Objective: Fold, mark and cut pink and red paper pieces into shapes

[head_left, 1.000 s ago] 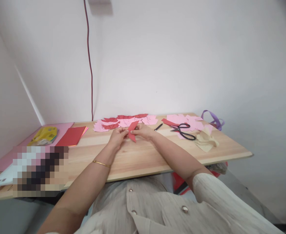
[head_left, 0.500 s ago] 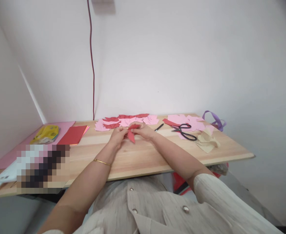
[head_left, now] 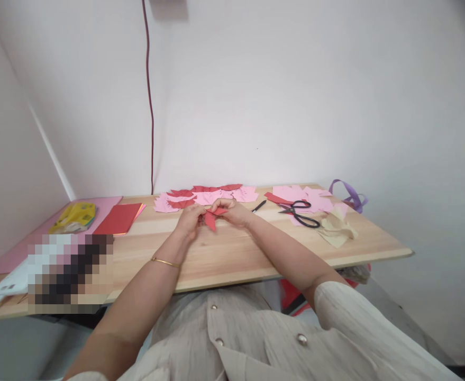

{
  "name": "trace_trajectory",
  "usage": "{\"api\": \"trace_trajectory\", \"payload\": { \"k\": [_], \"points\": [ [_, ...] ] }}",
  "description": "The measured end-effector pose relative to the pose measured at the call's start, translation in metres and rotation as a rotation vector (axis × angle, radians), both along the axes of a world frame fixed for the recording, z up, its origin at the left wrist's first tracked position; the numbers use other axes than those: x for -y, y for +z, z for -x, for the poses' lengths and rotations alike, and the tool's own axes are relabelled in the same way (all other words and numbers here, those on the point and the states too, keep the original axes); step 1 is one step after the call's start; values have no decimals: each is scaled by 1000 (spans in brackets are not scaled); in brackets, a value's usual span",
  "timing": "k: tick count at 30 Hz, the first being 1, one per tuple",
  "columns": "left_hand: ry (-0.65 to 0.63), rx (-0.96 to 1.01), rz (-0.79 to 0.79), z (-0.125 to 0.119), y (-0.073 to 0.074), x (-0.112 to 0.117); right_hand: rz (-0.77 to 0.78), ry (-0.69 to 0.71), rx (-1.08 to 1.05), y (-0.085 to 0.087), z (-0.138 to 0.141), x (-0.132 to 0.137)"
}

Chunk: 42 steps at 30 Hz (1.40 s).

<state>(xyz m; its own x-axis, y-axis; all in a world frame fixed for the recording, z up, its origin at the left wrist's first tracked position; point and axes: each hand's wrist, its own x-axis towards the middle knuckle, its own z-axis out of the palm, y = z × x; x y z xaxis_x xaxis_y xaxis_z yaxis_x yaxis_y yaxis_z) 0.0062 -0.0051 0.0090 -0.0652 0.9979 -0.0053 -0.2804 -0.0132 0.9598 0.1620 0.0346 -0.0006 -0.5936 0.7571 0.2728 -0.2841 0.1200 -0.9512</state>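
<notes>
A small piece of red paper (head_left: 211,220), cut with pointed ends, is pinched between both hands above the middle of the table. My left hand (head_left: 190,218) grips its left side, fingers closed. On the other side, my right hand (head_left: 232,211) holds its upper right part between thumb and fingers. One pointed end hangs down between the hands. Behind them, along the wall, lie rows of pink paper cutouts (head_left: 208,198) and red paper cutouts (head_left: 182,203) with creased, jagged edges. A black pen (head_left: 259,206) lies just right of my right hand.
Black-handled scissors (head_left: 304,218) lie at the right among pink scraps (head_left: 317,201), crumpled beige paper (head_left: 337,230) and a purple ribbon (head_left: 349,193). To the left are a red paper stack (head_left: 117,218), a yellow packet (head_left: 75,217) and a white device (head_left: 12,280) with a cable.
The red paper has been turned between my fingers; its upper part now spreads to the right and its hanging point has shifted slightly left. Both hands stay in nearly the same place.
</notes>
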Motion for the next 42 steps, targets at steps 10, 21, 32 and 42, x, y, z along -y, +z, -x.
{"api": "trace_trajectory", "payload": {
  "k": [10,21,32,42],
  "points": [
    [-157,-64,-116,5,1,2,-194,-68,138,14,-11,0],
    [-95,-231,-201,5,2,1,-46,24,168,15,-30,-14],
    [-92,-429,-225,4,-9,-2,-278,-89,515,10,-26,-15],
    [-154,-336,-159,2,-4,3,-349,-141,498,7,-23,-17]
  ]
}}
